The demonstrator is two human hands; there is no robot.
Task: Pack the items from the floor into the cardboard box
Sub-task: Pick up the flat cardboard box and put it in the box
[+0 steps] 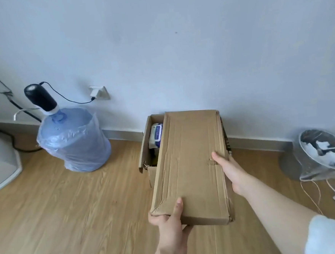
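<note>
Against the wall, creased cardboard box (191, 165), flap mostly down.

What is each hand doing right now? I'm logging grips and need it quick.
Left hand: closed on the near corner of the cardboard box, thumb on top.
Right hand: open, lying flat along the box's right edge.

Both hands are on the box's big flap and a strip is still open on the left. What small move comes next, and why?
Probably fold the narrow left flap inward. The big flap lies nearly flat under the left hand and right hand, a white packet shows through the gap, and no loose items show on the floor nearby.
</note>
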